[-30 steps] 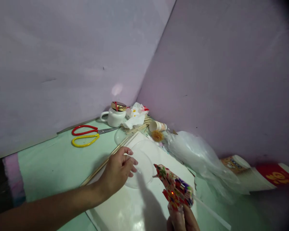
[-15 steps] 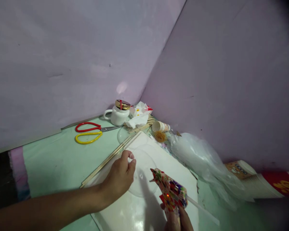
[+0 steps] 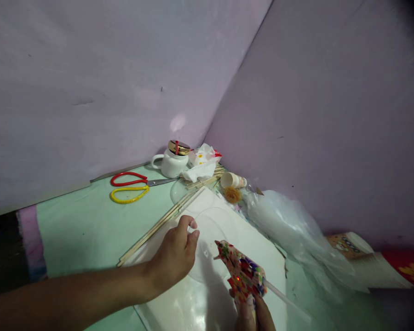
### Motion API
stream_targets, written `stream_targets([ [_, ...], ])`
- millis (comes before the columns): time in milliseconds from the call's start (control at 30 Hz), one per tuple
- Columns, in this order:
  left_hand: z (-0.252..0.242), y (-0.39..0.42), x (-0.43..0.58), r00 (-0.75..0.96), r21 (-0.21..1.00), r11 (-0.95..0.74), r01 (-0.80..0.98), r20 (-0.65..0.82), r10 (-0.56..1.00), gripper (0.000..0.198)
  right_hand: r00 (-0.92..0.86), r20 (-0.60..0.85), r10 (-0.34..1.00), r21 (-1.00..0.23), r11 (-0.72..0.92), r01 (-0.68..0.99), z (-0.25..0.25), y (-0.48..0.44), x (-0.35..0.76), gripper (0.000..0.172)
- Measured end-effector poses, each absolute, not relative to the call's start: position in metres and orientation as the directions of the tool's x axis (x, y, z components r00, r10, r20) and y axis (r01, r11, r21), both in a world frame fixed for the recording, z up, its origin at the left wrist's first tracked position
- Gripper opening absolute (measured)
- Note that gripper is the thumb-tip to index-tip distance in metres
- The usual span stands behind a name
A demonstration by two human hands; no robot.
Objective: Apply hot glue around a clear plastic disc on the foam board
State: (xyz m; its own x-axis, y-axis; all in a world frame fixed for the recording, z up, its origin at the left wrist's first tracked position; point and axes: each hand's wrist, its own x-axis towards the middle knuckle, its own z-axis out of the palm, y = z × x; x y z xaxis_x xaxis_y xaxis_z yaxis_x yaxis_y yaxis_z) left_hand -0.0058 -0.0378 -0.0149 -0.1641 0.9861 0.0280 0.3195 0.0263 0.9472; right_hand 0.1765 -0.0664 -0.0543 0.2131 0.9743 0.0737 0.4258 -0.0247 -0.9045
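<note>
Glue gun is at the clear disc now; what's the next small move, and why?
Probably lower the glue gun nozzle onto the clear disc, near where the left hand pinches its rim: the right hand holds the gun with its tip over the disc, contact unclear, and its red light glows.

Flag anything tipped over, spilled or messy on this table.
A small paper cup lies on its side by the wall corner, an orange clump beside it. Crumpled wrappers sit heaped on the sticks next to the mug. Nothing looks broken.
</note>
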Motion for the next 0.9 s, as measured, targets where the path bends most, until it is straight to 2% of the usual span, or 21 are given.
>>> stream_targets([
  [367,-0.012,-0.038,-0.008,-0.091,0.956,-0.023,0.292,0.052,0.995,0.006,0.082,0.094,0.992,-0.942,0.061,0.331,-0.076,-0.018,0.178,0.023],
  [767,-0.015,-0.038,-0.008,-0.08,0.954,-0.025,0.3,0.051,0.995,0.005,0.073,0.162,0.984,-0.946,0.134,0.297,-0.072,-0.02,0.178,0.042],
  [900,-0.015,-0.039,-0.008,-0.08,0.954,-0.033,0.299,0.059,0.995,0.006,0.082,0.157,0.984,-0.938,0.122,0.326,-0.072,-0.023,0.175,0.034],
])
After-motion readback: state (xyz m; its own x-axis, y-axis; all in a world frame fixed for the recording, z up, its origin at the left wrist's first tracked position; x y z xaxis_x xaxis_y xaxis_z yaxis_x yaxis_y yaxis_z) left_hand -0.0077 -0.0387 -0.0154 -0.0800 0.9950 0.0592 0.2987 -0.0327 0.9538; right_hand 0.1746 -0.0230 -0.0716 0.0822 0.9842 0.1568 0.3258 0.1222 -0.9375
